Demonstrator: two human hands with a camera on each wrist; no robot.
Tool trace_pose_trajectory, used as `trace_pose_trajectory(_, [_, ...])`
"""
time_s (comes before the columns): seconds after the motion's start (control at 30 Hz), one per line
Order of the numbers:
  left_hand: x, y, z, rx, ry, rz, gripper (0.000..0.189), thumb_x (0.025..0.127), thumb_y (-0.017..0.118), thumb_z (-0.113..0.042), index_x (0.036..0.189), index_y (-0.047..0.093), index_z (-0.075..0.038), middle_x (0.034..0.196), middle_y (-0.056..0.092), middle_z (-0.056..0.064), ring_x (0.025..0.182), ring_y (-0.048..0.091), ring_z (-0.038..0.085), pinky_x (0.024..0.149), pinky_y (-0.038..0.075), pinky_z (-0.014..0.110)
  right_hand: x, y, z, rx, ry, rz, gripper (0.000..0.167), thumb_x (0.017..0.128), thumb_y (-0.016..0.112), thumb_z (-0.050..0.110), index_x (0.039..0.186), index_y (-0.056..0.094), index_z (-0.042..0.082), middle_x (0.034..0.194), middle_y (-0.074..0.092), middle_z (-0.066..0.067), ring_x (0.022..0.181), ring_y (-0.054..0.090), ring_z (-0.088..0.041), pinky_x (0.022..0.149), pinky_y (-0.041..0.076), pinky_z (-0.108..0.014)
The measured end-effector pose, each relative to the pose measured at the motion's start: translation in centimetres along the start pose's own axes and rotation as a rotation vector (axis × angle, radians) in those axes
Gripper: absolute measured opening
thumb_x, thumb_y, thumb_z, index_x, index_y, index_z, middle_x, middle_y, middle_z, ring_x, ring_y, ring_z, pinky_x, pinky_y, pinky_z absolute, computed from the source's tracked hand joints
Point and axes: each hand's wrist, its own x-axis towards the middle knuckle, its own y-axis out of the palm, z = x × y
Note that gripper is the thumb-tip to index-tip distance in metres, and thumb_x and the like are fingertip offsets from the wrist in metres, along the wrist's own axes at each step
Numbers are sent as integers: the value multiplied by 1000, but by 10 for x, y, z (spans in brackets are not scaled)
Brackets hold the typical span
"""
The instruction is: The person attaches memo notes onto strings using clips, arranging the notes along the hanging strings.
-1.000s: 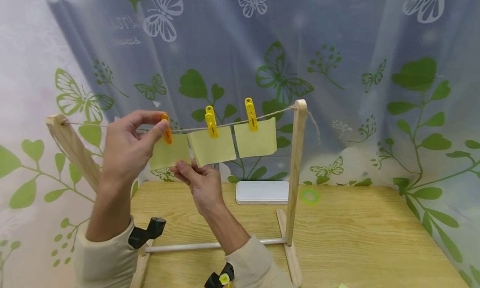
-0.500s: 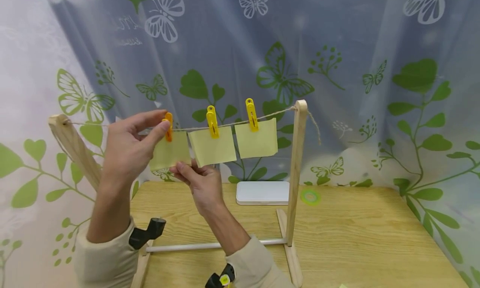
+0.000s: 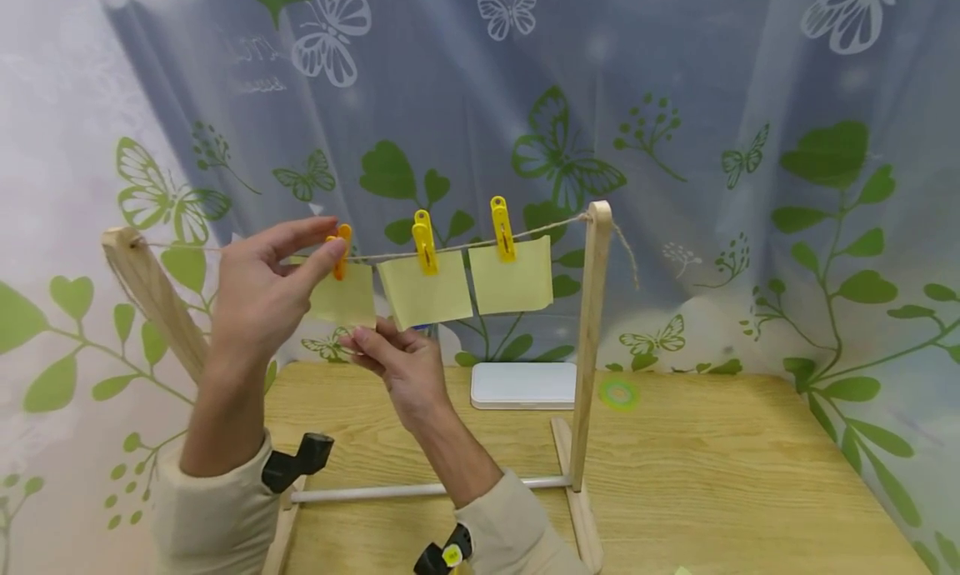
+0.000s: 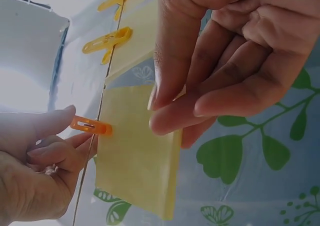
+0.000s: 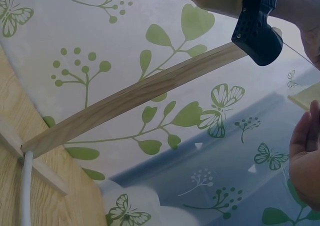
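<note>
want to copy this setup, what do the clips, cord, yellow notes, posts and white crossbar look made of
Clips: likely moulded plastic, smooth and brightly coloured.
Cord: probably natural-fibre twine, matte, with a fuzzy loose end.
Notes: apparently paper, matte, with slightly curled edges.
Posts: wood, smooth, pale, grain visible.
Crossbar: smooth, white; plastic or painted metal, can't tell.

Orange plastic clip; two yellow plastic clips; pale-yellow rectangular paper notes. Blue-grey and white curtain: green leaves, green and white butterflies. Light-brown wooden surface: streaked grain.
</note>
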Motion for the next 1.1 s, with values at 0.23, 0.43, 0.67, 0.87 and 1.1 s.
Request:
trace_pose_trajectory(0.23, [-1,1,-2,8,1,-22,40,89,67,-31,122,65,-9,125,63,12,71,64,-8,42,37,20,-6,-5,2,-23,44,16,21,92,57,-3,89,67,15,86,70,5,81,70,-7,79,55,-23])
trace_pose_trajectory(0.43, [-4,-1,-2,-22,6,-26,43,87,69,-29,124,63,-8,127,62,12,74,65,-8,44,39,18,-15,-23,4,-188,39,91,30,91,62,6,121,61,0,114,69,-6,88,69,-9,85,54,-28])
trace_pose_trajectory(0.67, [-9,-2,2,-162,50,-113,35,89,67,-21,121,65,-8,109,69,-10,32,38,5,34,24,24,-37,-62,10,-435,41,159,39,89,67,15,124,60,-2,126,60,-22,87,68,-7,84,55,-31])
trace_pose_trajectory(0.87, [-28,14,11,-258,288,-428,21,86,68,-6,105,70,3,95,72,-8,38,42,-2,37,26,15,-63,-99,18,-595,60,222,38,87,69,15,120,62,-3,121,61,-26,87,68,-5,81,55,-26])
trace_pose_trajectory(1.1, [-73,46,42,-270,496,-381,10,80,64,11,88,68,12,75,69,-9,43,47,-4,37,32,11,-101,-144,36,-752,125,289,39,89,66,15,122,59,-4,122,60,-26,91,66,-2,78,54,-23])
